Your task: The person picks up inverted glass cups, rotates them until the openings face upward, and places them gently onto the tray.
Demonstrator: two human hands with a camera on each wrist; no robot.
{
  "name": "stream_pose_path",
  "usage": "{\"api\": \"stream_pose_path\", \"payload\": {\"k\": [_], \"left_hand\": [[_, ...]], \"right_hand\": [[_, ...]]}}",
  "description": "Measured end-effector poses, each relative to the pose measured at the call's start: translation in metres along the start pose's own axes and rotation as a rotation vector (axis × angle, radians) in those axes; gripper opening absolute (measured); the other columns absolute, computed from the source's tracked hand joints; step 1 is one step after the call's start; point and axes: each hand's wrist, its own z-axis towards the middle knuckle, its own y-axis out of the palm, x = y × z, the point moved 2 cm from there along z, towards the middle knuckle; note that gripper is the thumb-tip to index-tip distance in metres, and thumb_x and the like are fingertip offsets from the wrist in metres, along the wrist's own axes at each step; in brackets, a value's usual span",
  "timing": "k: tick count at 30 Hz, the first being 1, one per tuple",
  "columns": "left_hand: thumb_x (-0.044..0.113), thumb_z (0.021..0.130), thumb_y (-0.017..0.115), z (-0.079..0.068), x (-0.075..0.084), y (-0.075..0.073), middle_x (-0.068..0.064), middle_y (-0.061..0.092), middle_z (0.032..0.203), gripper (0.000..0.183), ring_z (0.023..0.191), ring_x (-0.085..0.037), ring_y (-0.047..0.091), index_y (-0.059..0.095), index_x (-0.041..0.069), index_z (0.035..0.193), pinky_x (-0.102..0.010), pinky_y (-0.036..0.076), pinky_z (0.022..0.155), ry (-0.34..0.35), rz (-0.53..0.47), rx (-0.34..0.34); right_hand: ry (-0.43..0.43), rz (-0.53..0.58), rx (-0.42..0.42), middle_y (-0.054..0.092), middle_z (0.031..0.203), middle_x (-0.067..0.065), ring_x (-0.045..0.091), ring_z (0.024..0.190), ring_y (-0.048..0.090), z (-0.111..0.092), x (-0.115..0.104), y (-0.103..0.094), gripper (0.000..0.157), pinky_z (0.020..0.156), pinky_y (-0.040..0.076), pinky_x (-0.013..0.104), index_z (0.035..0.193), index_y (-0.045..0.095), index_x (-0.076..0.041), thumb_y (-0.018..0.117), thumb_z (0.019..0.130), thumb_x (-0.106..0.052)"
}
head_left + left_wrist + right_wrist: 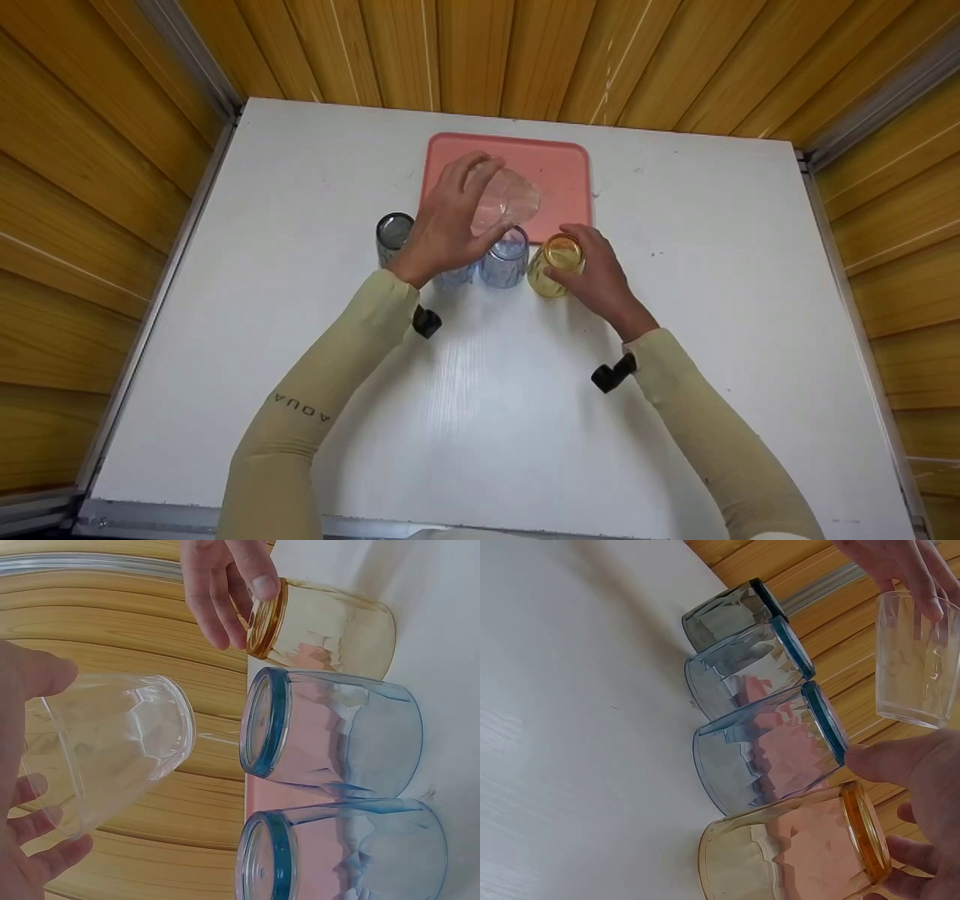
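My left hand [446,217] holds a clear drinking glass [519,201], tilted, above the pink tray [566,169]; in the left wrist view its thumb and fingers spread round the wide rim. My right hand [606,279] has its thumb and fingers round the upper end of a yellow glass [551,283], which stands upside down on the table. Left of it are two light-blue glasses, one beside the yellow glass [504,271] and another blue glass [456,277] partly hidden by my left wrist. A dark grey glass [394,232] ends the row, also base up.
The white table [480,420] has the tray toward its far edge, just behind the row of glasses. Wood-patterned walls [472,56] and metal frame rails [154,262] enclose the table at the back and sides. Each sleeved wrist carries a small black camera [426,322].
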Motion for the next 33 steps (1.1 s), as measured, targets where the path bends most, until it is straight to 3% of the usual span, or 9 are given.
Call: {"api": "stream_pose_path", "payload": {"k": [5, 18, 33], "left_hand": [[0.05, 0.085, 0.066, 0.0, -0.002, 0.0, -0.005, 0.037, 0.15, 0.074, 0.14, -0.02, 0.034, 0.035, 0.023, 0.147, -0.04, 0.035, 0.116, -0.002, -0.002, 0.02], [0.045, 0.085, 0.067, 0.0, -0.006, 0.0, -0.006, 0.037, 0.149, 0.074, 0.14, -0.021, 0.033, 0.035, 0.022, 0.147, -0.041, 0.032, 0.117, -0.021, 0.007, 0.007], [0.046, 0.084, 0.068, 0.0, -0.012, 0.001, -0.006, 0.037, 0.149, 0.075, 0.139, -0.021, 0.033, 0.035, 0.022, 0.146, -0.041, 0.034, 0.116, -0.038, 0.022, -0.003]], "right_hand": [[-0.03, -0.017, 0.006, 0.039, 0.148, 0.01, 0.03, 0.138, 0.034, 0.002, 0.0, 0.001, 0.069, 0.115, 0.03, 0.052, 0.143, 0.041, -0.012, 0.075, 0.084, -0.022], [0.063, -0.044, -0.047, 0.029, 0.156, 0.008, 0.03, 0.144, 0.028, 0.005, 0.001, 0.003, 0.076, 0.118, 0.026, 0.051, 0.151, 0.03, -0.016, 0.071, 0.088, -0.028], [0.066, -0.057, -0.036, 0.031, 0.154, 0.01, 0.03, 0.143, 0.03, 0.009, 0.003, 0.007, 0.075, 0.118, 0.027, 0.05, 0.15, 0.031, -0.013, 0.071, 0.088, -0.027]]}}
